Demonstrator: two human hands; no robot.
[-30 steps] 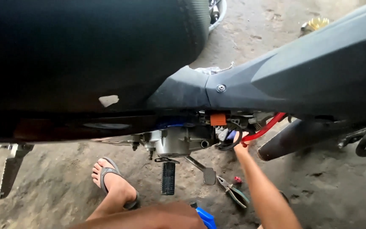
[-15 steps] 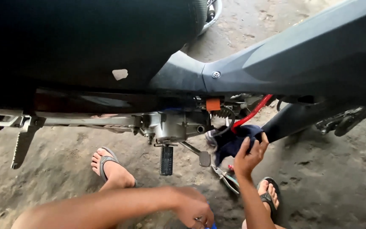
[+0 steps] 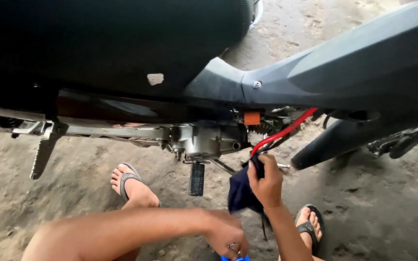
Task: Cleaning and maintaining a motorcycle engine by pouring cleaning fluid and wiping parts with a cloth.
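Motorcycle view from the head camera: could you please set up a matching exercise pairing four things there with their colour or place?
Things:
1. cloth
2. cable
3. footpeg
4. left hand

Descriptions:
A. red, running under the fairing
B. dark blue, gripped by the right hand
C. low in the picture, at a small blue object
D. black, hanging below the engine

Pairs: 1-B, 2-A, 3-D, 4-C

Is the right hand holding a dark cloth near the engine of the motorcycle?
Yes, the right hand grips a dark blue cloth just below the red cable beside the engine.

Dark blue rag (image 3: 240,191), bunched, hanging below engine (image 3: 204,140)
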